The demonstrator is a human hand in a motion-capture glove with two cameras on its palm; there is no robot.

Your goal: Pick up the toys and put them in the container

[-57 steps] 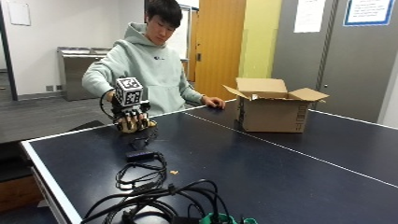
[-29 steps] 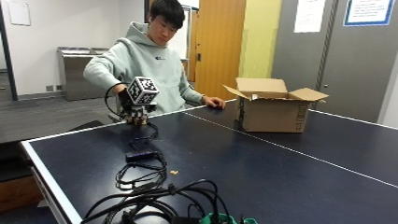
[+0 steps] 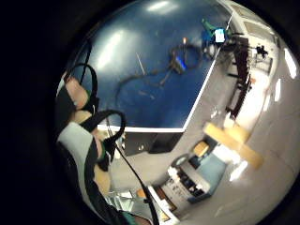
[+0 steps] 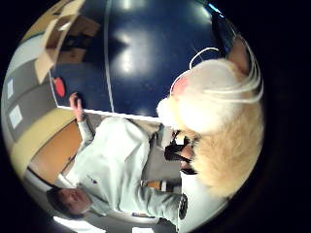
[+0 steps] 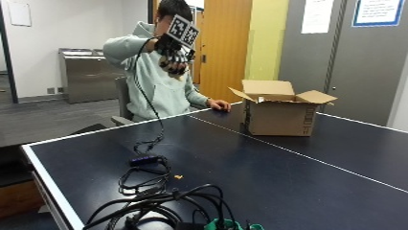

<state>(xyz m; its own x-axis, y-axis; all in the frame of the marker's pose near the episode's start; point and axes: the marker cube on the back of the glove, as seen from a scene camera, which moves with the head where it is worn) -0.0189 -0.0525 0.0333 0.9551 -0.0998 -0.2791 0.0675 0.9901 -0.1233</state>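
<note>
From my seat at the feed, the near left of the dark blue table carries a tangle of black cables, with a tiny orange speck lying just beside the loops. A white stripe runs along the table's length.

Further along, the person sits behind the far edge in a pale hooded top, and I see the gloved right hand raised well above the table, up at head height in front of the face. Something tan shows under its curled fingers in the outside view, but I can't make it out there. The thumb-side palm view settles it: a plush toy cat, cream and ginger with a pink nose and white whiskers, fills the area right against the palm, so I read the hand as clenched round that toy, carried in the air and clear of the table. The little-finger palm view looks down on the blue surface and the cables from high up.

The bare left hand rests on the far table edge, fingers relaxed, holding nothing.

Right of that stands the cardboard box, upright on the table with its flaps open, well apart from the raised hand. I can't see into it from here.
</note>
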